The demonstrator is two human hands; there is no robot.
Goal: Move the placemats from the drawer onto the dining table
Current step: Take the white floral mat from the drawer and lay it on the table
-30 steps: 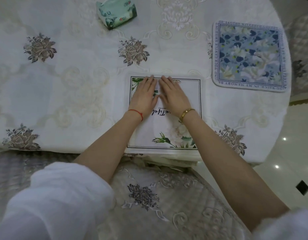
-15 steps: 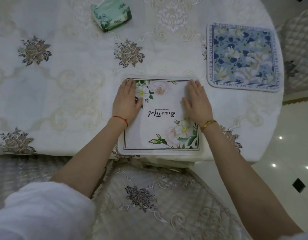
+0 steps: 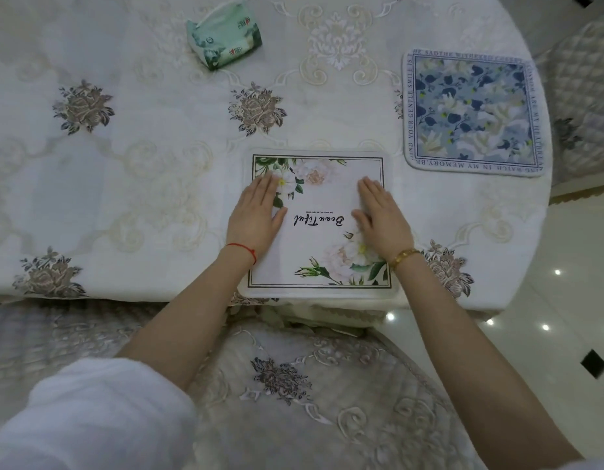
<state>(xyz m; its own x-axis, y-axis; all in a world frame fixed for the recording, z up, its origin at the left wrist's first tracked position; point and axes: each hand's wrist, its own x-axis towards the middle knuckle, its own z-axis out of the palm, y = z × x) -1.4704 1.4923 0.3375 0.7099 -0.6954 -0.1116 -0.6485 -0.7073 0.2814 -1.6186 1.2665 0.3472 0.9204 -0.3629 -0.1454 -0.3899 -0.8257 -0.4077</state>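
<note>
The white floral placemat (image 3: 319, 212) lies flat on the surface (image 3: 141, 164), under both palms: left hand (image 3: 256, 212) and right hand (image 3: 382, 215) pressing flat, fingers straight.

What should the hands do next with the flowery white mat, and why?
Probably lift both hands off. The white placemat already lies flat on the table, with the left hand and right hand pressing its sides, near the blue placemat.

Single head view, steeply downward, close over table (image 3: 151, 184) edge.
</note>
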